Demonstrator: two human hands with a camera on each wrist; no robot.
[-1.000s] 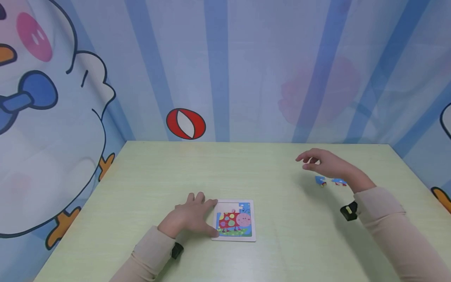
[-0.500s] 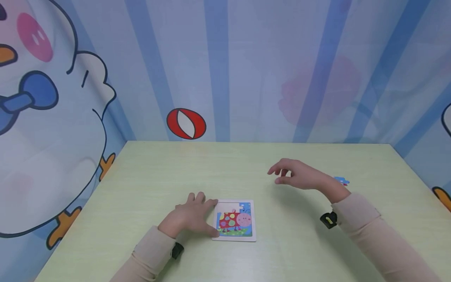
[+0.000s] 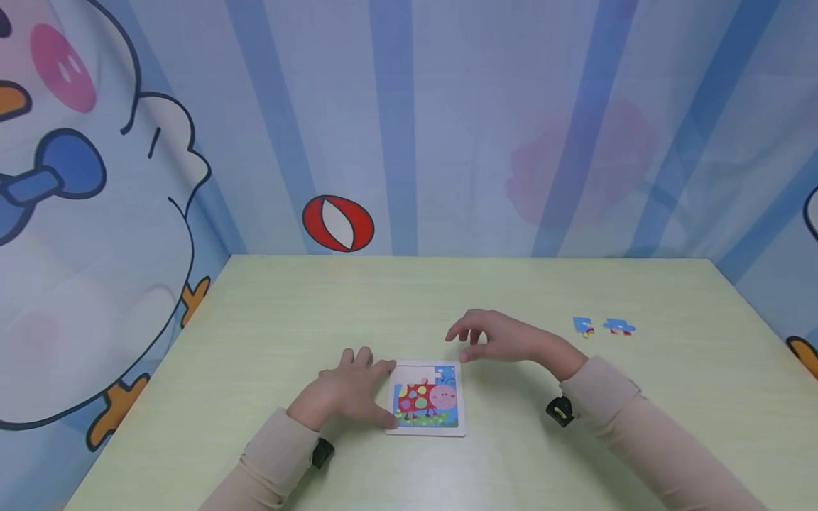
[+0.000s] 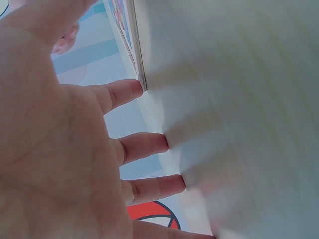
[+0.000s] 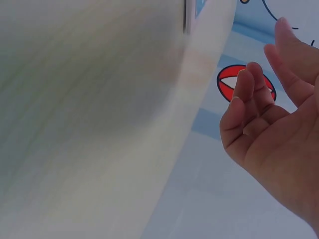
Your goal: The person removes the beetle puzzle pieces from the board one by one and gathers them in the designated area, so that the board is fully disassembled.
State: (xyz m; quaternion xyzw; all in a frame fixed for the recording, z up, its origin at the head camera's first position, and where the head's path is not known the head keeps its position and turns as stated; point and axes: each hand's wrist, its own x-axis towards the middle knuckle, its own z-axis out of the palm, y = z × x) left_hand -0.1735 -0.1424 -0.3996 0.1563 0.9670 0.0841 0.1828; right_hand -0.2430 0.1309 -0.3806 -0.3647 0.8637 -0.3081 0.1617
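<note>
A small jigsaw puzzle in a white frame point(image 3: 427, 431) lies flat on the table, with a spotted red ladybird on it and a bare white area at its upper left. My left hand point(image 3: 348, 390) spreads its fingers at the frame's left edge, thumb and index finger touching the frame's left corners. In the left wrist view, the straight fingers point(image 4: 149, 144) touch the tabletop. Just past the frame's upper right corner, my right hand point(image 3: 501, 336) hovers above the table. Its fingers point(image 5: 244, 87) are loosely bent in the right wrist view, and no object shows among them.
Two loose blue jigsaw pieces, a left one point(image 3: 583, 325) and a right one point(image 3: 618, 326), lie on the pale wooden table point(image 3: 307, 298) at the right. Behind the table's far edge hangs a striped blue cloth point(image 3: 460, 128) with cartoon prints.
My right hand has moved left and nearer, from above the loose pieces to beside the puzzle frame, leaving both pieces uncovered. The left hand and the frame have stayed put.
</note>
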